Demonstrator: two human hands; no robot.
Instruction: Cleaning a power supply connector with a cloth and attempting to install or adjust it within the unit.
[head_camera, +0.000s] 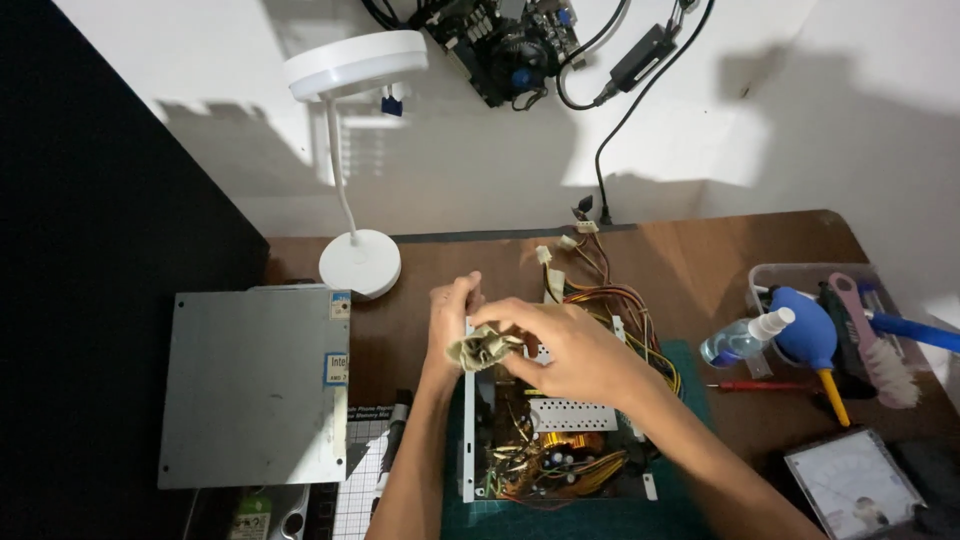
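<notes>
We see two bare forearms coming up from the lower edge of the view, with no sleeves reaching anywhere along them. Our left hand (452, 318) wears no glove, ring or band that we can make out. Our right hand (572, 352) is likewise uncovered, and its wrist carries no watch or strap. Both hands look slightly blurred, so finer details such as nails stay unclear.
</notes>
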